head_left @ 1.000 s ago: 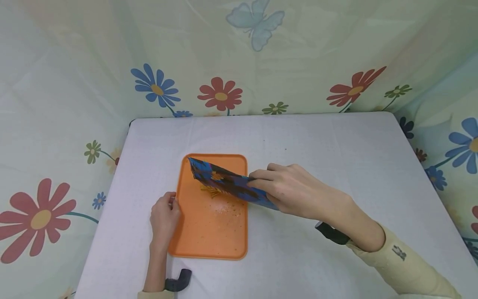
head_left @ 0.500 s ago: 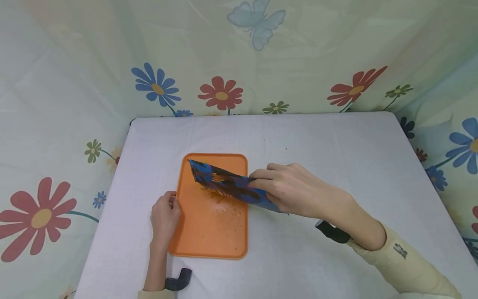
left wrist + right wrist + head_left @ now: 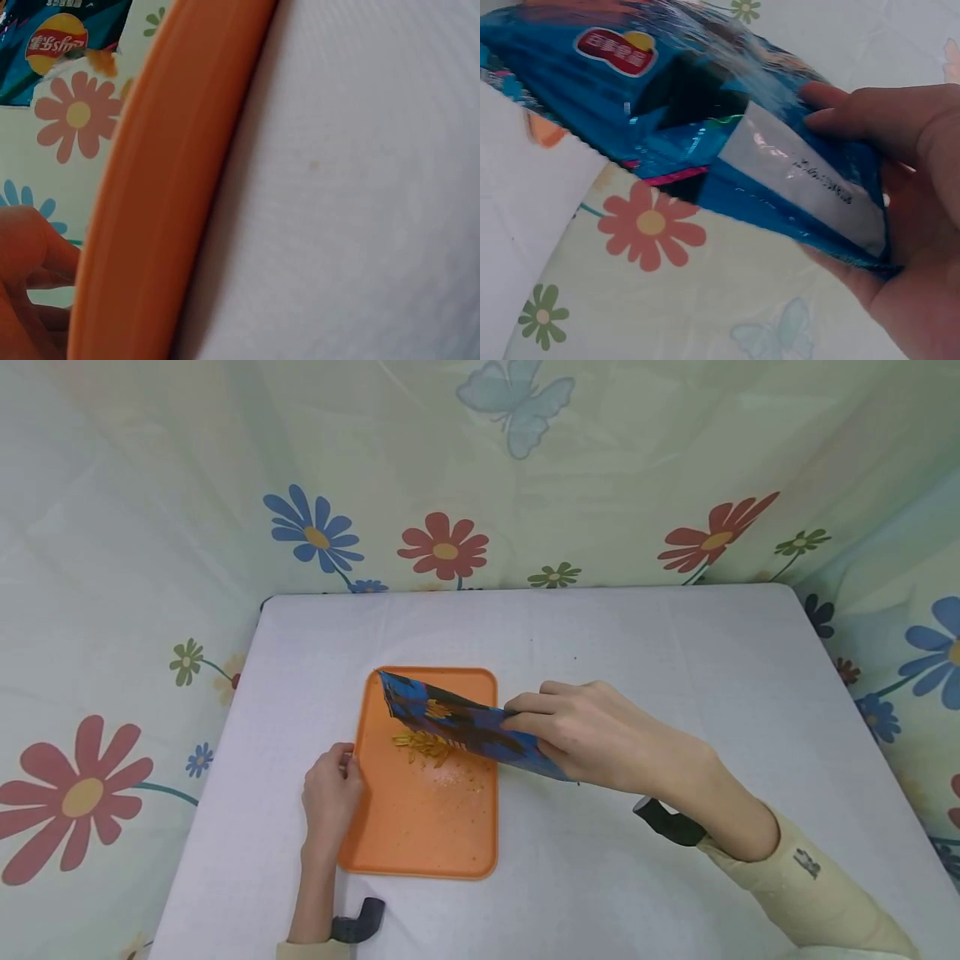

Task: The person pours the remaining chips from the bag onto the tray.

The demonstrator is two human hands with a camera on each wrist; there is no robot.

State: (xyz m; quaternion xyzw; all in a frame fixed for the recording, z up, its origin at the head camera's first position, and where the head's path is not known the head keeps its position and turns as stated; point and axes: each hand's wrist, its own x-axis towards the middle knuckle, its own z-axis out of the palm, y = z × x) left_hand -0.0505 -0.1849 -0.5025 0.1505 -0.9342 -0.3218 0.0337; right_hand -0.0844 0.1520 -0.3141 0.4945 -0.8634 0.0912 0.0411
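A blue crisp bag (image 3: 465, 724) (image 3: 705, 120) hangs tilted over the orange tray (image 3: 420, 835), its mouth toward the tray's far left corner. My right hand (image 3: 577, 731) (image 3: 900, 172) grips the bag's bottom end, fingers and thumb curled round it. Yellow crisps (image 3: 426, 745) lie on the tray under the bag, with crumbs beside them. My left hand (image 3: 332, 792) holds the tray's left rim (image 3: 157, 195), fingers curled at its edge. In the left wrist view the bag (image 3: 60, 37) shows at the top left.
The tray sits on a white table (image 3: 637, 643). Floral curtains (image 3: 150, 527) close it in at the back and on both sides. Bare tabletop lies to the right of the tray and behind it.
The right hand has raised the bag's bottom end a little. More yellow crisps now lie on the tray under the bag. The left hand has not moved.
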